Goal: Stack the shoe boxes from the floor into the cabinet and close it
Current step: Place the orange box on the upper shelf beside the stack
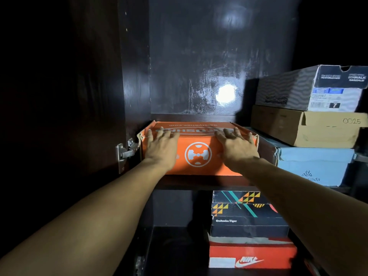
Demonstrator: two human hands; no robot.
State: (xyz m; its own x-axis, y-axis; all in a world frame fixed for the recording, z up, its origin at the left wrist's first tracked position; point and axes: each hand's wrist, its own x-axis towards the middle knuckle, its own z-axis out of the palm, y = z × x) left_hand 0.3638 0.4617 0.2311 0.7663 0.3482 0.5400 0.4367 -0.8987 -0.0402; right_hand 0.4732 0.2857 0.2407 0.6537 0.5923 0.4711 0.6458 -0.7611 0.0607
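The orange shoe box [199, 150] sits on the cabinet shelf [199, 182], at its left end. Left hand [162, 147] and right hand [236, 147] lie flat against its front, fingers spread. A blue box [312, 166] adjoins it, bearing a brown box [306, 128] and a grey box [310, 88]. Black boxes [249, 214] and a red box [252, 255] occupy the lower compartment.

Six shoe boxes are in view, all inside the cabinet. Four sit on the upper shelf [199, 181]: one orange box [198, 154] at the left, and a stack of three at the right, a pale blue box [314, 166] at the bottom, a plain brown box [306, 128] in the middle, and a grey patterned box [310, 88] on top. Two more sit on the lower shelf, near right: one black Onitsuka Tiger box [247, 214] on one red Nike box [251, 253]. Two hands are present, the left hand [162, 148] and the right hand [237, 148]. One metal hinge [126, 153] shows at the left.
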